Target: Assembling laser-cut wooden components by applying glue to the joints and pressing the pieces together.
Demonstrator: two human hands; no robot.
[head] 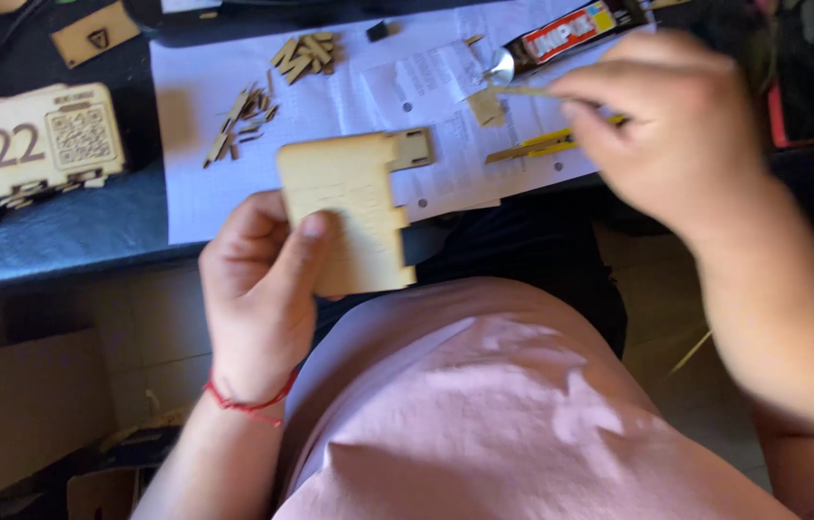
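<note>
My left hand [258, 279] grips a flat light wooden panel [349, 207] with a notched tab at its upper right, held over the table edge above my lap. My right hand [672, 125] is blurred at the upper right, its fingers pinched on a thin wooden stick [523, 91] whose tip points toward the nozzle of a black glue tube [571, 34]. A small wooden piece [486, 106] lies on the paper just below the stick. A yellow-handled tool [537, 146] rests on the paper under my right hand.
White paper sheets [205, 106] cover a dark blue tabletop [60, 236]. Small wooden letter pieces [303, 53] and thin offcuts [238, 120] lie on the paper. An assembled wooden box [36, 144] stands at the left. A red-edged phone [807, 87] lies at the right.
</note>
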